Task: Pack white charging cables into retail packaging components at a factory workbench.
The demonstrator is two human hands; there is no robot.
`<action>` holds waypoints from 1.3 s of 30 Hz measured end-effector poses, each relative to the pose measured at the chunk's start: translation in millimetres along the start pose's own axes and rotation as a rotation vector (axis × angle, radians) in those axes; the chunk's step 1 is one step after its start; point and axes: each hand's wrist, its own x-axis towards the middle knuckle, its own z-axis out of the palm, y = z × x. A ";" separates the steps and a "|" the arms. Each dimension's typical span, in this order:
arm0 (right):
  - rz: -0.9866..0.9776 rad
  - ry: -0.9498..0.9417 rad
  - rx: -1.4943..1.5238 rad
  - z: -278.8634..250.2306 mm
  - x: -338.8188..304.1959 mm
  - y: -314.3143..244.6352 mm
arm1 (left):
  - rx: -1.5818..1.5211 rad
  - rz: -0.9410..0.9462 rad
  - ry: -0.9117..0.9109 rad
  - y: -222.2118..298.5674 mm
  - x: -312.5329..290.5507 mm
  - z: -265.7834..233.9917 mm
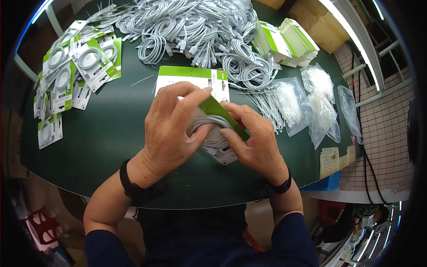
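I see my left hand [171,129] and right hand [253,140] both pinched on a green-and-white card pack [220,116] with a coiled white cable [212,133], near the table's [111,129] front edge. I think the cable is being tucked in; next needs a careful push flat.

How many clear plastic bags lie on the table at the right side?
4 clear plastic bags: one beside the loose cable pile, one further back, one in front of it, and one nearest the table's right edge. Others may be hidden beneath.
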 end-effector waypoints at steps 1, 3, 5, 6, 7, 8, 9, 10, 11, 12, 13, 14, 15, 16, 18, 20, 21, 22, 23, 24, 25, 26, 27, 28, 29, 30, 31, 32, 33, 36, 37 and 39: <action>0.054 0.050 0.091 4.2 -1.6 4.7 | -0.001 0.013 -0.009 -0.6 0.9 0.9; 0.105 0.116 0.190 7.8 -3.4 7.2 | -0.018 -0.118 0.020 -2.3 -1.5 3.3; 0.222 0.107 0.324 10.5 -6.7 5.8 | -0.020 -0.171 0.024 -3.7 -6.4 5.1; 0.280 0.101 0.391 12.2 -8.2 5.7 | -0.123 -0.276 0.012 -3.9 -10.3 7.1; 0.279 0.116 0.397 15.6 -8.7 6.0 | -0.225 -0.383 0.000 -4.2 -14.4 9.5; 0.235 0.182 0.451 20.8 -8.4 6.2 | -0.327 -0.491 -0.013 -4.9 -17.6 11.6; 0.192 0.248 0.503 25.9 -8.1 6.5 | -0.324 -0.482 -0.024 -6.2 -20.9 14.2; 0.146 0.310 0.555 28.9 -7.7 6.5 | -0.367 -0.506 -0.023 -7.4 -24.3 16.4; 0.145 0.320 0.560 28.8 -8.4 7.7 | -0.410 -0.531 -0.021 -8.1 -26.6 18.1; 0.128 0.275 0.481 26.8 -9.6 10.4 | -0.454 -0.557 -0.019 -8.3 -27.5 18.8; 0.118 0.228 0.398 23.3 -11.9 13.3 | -0.454 -0.556 -0.029 -6.0 -26.0 19.7; 0.108 0.180 0.316 21.5 -13.2 15.1 | -0.451 -0.539 0.001 -3.3 -23.6 20.5; 0.114 0.186 0.318 20.9 -13.7 15.7 | -0.448 -0.523 0.030 -1.0 -21.5 21.4; 0.115 0.188 0.304 20.2 -14.0 16.1 | -0.445 -0.507 0.060 0.3 -20.6 22.5; 0.118 0.191 0.275 19.7 -14.4 16.3 | -0.466 -0.494 0.039 -3.3 -25.0 26.6; 0.140 0.202 0.302 21.4 -13.3 16.6 | -0.506 -0.466 0.018 -6.2 -27.8 29.3; 0.152 0.208 0.326 22.8 -12.5 16.7 | -0.508 -0.470 0.008 -7.7 -29.6 29.8; 0.164 0.213 0.350 24.4 -12.6 16.3 | -0.508 -0.473 0.020 -8.4 -29.7 29.6; 0.170 0.214 0.352 26.0 -12.7 16.3 | -0.507 -0.477 0.036 -8.4 -28.3 29.6; 0.168 0.214 0.361 27.8 -12.6 16.0 | -0.506 -0.480 0.054 -8.8 -27.6 30.1; 0.164 0.215 0.369 29.4 -12.5 15.5 | -0.506 -0.484 0.051 -9.6 -27.4 31.0; 0.160 0.215 0.378 30.6 -12.5 15.1 | -0.523 -0.471 0.060 -10.7 -27.1 31.8; 0.162 0.214 0.380 31.5 -12.5 14.6 | -0.540 -0.458 0.070 -11.6 -26.8 32.0; 0.160 0.216 0.386 32.2 -12.7 14.2 | -0.556 -0.444 0.081 -11.7 -27.5 31.9; 0.158 0.219 0.392 32.7 -12.7 13.6 | -0.555 -0.444 0.081 -11.7 -28.4 31.0; 0.154 0.222 0.398 33.0 -12.5 12.7 | -0.546 -0.450 0.071 -11.8 -28.8 29.7; 0.152 0.223 0.400 33.3 -12.3 12.0 | -0.538 -0.455 0.061 -11.9 -28.7 28.1; 0.155 0.228 0.400 33.8 -12.3 11.6 | -0.530 -0.459 0.050 -11.4 -27.8 26.5; 0.161 0.235 0.398 33.6 -13.5 13.7 | -0.532 -0.454 0.046 -8.1 -25.3 27.4; 0.216 0.257 0.420 30.7 -12.9 18.0 | -0.755 -0.667 0.049 12.2 -13.3 26.7; 0.267 0.257 0.447 29.0 -11.8 20.1 | -0.757 -0.657 0.035 14.9 -14.8 29.2; 0.326 0.283 0.467 26.9 -11.5 23.8 | -0.683 -0.565 0.016 16.5 -24.1 35.5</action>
